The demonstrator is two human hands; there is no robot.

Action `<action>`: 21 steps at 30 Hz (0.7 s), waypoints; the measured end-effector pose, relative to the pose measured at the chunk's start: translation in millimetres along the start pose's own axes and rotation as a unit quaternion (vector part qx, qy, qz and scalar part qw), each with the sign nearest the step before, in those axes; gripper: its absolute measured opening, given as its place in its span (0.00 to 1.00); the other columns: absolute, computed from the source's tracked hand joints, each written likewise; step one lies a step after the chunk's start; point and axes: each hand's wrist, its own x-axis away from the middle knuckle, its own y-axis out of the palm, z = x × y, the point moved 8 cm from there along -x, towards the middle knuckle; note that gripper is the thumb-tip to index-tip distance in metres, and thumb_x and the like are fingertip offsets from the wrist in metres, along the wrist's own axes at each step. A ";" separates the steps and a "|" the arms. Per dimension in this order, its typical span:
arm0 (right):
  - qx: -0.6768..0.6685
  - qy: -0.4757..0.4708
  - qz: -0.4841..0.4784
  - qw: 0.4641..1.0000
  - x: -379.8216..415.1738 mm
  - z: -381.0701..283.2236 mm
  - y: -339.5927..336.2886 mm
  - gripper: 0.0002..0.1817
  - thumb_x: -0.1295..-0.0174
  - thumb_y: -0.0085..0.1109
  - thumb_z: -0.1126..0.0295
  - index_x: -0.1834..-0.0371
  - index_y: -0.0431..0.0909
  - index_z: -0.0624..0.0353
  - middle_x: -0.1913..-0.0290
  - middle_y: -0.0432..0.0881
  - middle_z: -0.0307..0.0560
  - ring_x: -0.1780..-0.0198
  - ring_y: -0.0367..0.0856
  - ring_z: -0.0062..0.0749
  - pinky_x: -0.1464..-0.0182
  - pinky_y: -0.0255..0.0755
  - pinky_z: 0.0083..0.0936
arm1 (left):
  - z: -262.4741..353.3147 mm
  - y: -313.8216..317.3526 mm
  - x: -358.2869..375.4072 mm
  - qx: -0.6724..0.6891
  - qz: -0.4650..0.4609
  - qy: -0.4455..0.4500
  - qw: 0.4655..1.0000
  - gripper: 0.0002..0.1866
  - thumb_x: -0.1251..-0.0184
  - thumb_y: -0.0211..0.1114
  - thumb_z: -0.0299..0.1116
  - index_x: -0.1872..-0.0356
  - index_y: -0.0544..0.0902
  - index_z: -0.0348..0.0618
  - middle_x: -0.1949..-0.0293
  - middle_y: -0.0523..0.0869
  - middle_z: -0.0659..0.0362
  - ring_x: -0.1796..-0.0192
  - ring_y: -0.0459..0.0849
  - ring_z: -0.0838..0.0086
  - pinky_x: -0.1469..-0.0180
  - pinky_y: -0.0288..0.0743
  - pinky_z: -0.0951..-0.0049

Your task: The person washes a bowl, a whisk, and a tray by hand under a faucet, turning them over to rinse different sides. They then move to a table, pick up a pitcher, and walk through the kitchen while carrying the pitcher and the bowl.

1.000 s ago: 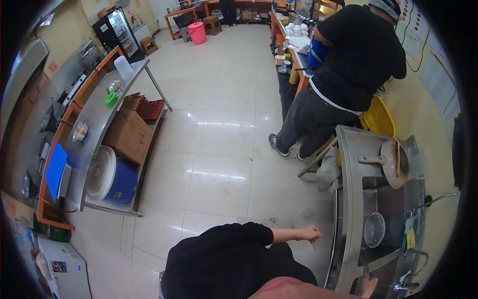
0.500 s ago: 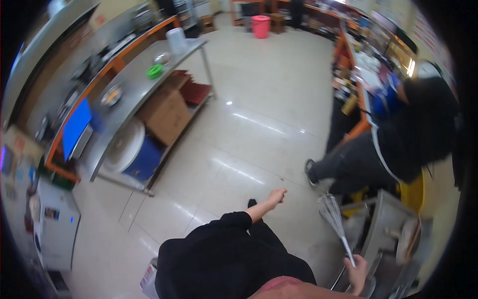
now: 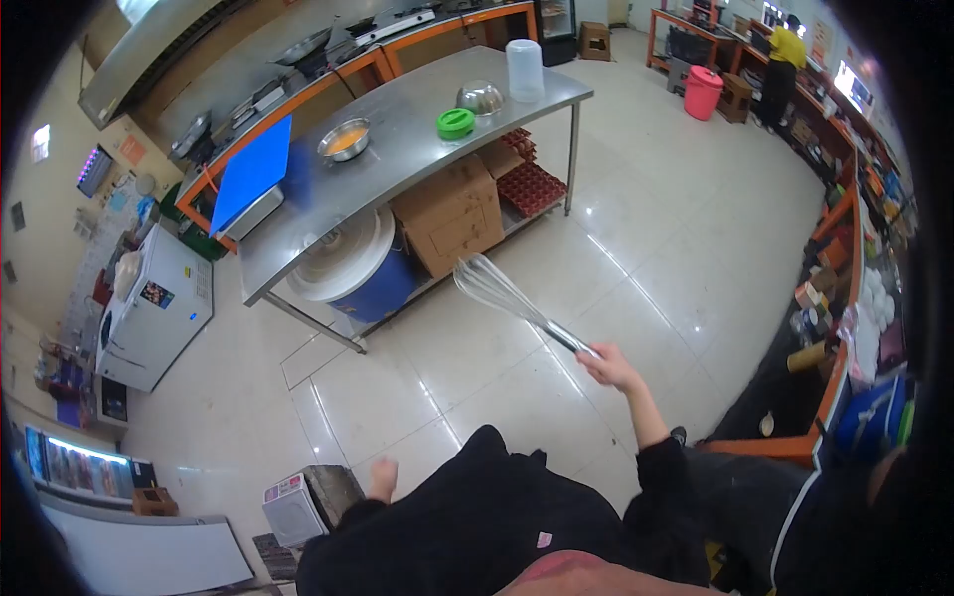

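My right hand [image 3: 608,366] is wrapped round the handle of a metal whisk [image 3: 507,295], whose wires point up and left over the floor, in front of the steel table [image 3: 402,134]. On that table stand a steel bowl [image 3: 344,140] with orange-yellow contents, a green lid or container [image 3: 455,124], an upturned metal bowl [image 3: 481,97], a translucent plastic container [image 3: 525,71] and a blue board [image 3: 253,174] on a metal box. My left hand [image 3: 384,472], low over the floor, is blurred, so its fingers cannot be made out.
Under the table are a cardboard box [image 3: 452,219], red trays [image 3: 532,189] and a blue drum [image 3: 378,283]. A person in dark clothes [image 3: 740,502] stands close at right, by a loaded orange-framed counter [image 3: 840,377]. A white freezer [image 3: 159,308] is at left; another person [image 3: 785,65] stands far back.
The view has swung so the steel table is nearer the middle. My right hand has brought the whisk up from the lower right towards the table. My left hand is now lower and further left.
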 end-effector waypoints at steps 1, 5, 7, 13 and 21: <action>-0.004 -0.015 0.000 1.000 -38.7 -15.0 5.9 0.14 0.44 0.56 0.59 0.78 0.71 0.57 0.90 0.61 0.29 0.90 0.56 0.11 0.89 0.48 0.13 | -21.9 0.6 30.9 -0.026 -0.035 -0.054 0.998 0.06 0.60 0.55 0.30 0.86 0.73 0.38 0.84 0.75 0.50 0.79 0.72 0.64 0.76 0.63 0.59; -0.022 -0.080 0.029 0.996 -190.7 -79.0 36.8 0.15 0.45 0.56 0.58 0.79 0.70 0.56 0.90 0.61 0.29 0.90 0.56 0.11 0.89 0.48 0.13 | -58.0 30.6 116.3 0.094 -0.108 -0.433 0.890 0.06 0.59 0.54 0.30 0.87 0.72 0.39 0.84 0.74 0.51 0.80 0.71 0.65 0.76 0.62 0.60; -0.003 -0.130 0.057 0.990 -268.5 -113.5 50.8 0.16 0.45 0.57 0.57 0.81 0.71 0.56 0.89 0.62 0.29 0.89 0.57 0.11 0.88 0.48 0.14 | -40.5 50.1 106.5 0.147 -0.106 -0.491 0.852 0.06 0.58 0.54 0.30 0.87 0.72 0.39 0.85 0.73 0.51 0.80 0.70 0.65 0.77 0.61 0.61; 0.116 -0.216 0.180 0.952 -484.1 -188.0 76.1 0.20 0.47 0.57 0.56 0.78 0.74 0.66 0.85 0.71 0.42 0.82 0.69 0.26 0.79 0.62 0.23 | 16.3 82.8 -44.8 0.285 -0.069 -0.529 0.796 0.07 0.57 0.53 0.31 0.87 0.70 0.40 0.85 0.71 0.53 0.81 0.68 0.67 0.78 0.60 0.62; 0.313 -0.166 0.313 0.881 -646.5 -231.9 102.1 0.18 0.44 0.49 0.63 0.60 0.64 0.69 0.67 0.74 0.63 0.62 0.72 0.54 0.58 0.65 0.42 | 53.7 75.7 -207.5 0.373 -0.038 -0.493 0.785 0.08 0.55 0.52 0.32 0.87 0.68 0.41 0.86 0.69 0.55 0.82 0.66 0.69 0.79 0.57 0.64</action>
